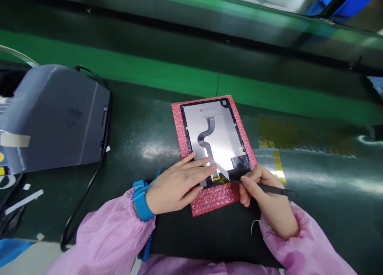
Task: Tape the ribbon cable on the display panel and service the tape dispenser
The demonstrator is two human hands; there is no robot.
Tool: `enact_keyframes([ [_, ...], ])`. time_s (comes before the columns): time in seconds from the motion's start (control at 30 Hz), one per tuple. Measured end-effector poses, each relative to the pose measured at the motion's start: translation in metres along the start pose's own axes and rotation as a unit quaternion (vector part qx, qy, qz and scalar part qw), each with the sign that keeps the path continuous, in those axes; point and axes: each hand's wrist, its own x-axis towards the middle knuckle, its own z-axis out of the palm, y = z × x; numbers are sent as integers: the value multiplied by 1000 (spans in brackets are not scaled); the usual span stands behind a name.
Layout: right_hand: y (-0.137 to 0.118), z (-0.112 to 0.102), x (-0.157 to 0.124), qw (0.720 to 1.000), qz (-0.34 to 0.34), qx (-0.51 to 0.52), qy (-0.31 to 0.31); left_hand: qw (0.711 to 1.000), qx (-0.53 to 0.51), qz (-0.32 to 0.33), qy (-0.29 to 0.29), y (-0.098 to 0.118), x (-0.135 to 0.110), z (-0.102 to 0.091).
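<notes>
A tablet display panel [224, 139] lies with its silver back up on a pink bubble-wrap sheet [205, 203]. A curved grey ribbon cable [205, 137] runs down the panel to a gold-edged connector [215, 177]. My left hand [181, 181] lies flat over the panel's lower left edge, fingers stretched out, the fingertips near the cable. My right hand [260, 183] is closed around black tweezers [277, 190] at the lower right corner. Their tip meets a pale strip of film [222, 171] beside the connector; whether they pinch it cannot be made out.
A grey machine housing [60, 119] stands at the left, with a black cable [89, 193] trailing down its side. Yellow-brown tape [278, 165] and clear film lie to the right. A black mat [206, 239] is under my forearms. A raised ledge [185, 28] runs along the back.
</notes>
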Motion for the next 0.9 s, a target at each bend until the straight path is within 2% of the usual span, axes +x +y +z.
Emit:
enact_keyframes([
  [0.2, -3, 10, 6, 999, 11, -44, 0, 1000, -16, 13, 16, -5, -2, 3],
  [0.33, -5, 7, 6, 996, 16, -86, -24, 1000, -23, 6, -10, -7, -3, 3],
  [0.53, -2, 4, 7, 995, -36, -89, -42, 999, -26, 13, -21, -6, -2, -1],
  [0.9, 0, 6, 5, 990, -68, -119, -46, 999, -29, 5, -25, -4, -2, -4],
])
